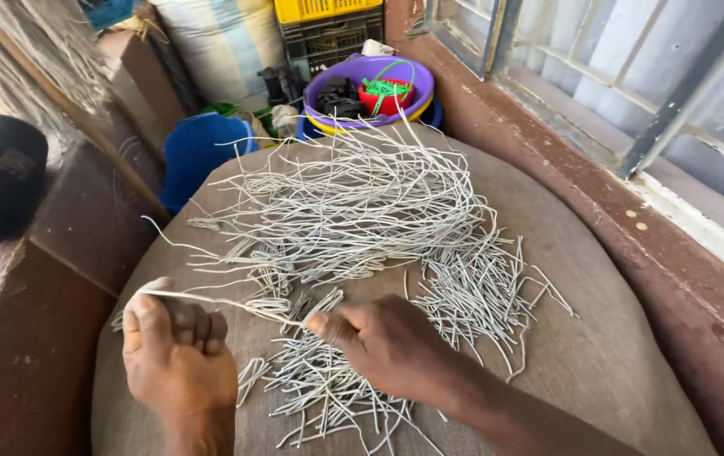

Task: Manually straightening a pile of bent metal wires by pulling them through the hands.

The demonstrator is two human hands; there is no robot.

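Item: white cord strand (227, 301), stretched between two hands.
Left hand (178, 353) fisted on one end; right hand (387, 342) pinching the other, above cut-cord pile (362, 219) on burlap sack (598, 355).

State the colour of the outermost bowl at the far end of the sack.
Purple bowl, best in the head view.

A small home craft workshop is showing here, squeezed beside a barred window (598, 76) with a worn reddish sill (565, 169). A burlap-covered work surface (598, 355) is lying heaped with pale cut strands (362, 211). Behind it, stacked plastic basins (368, 93) are holding a small red pot and green ties, and a yellow crate (315, 8) is sitting on a black one. A striped sack (223, 42) is leaning nearby, and dry fibre bundles (16, 51) are hanging at the left.
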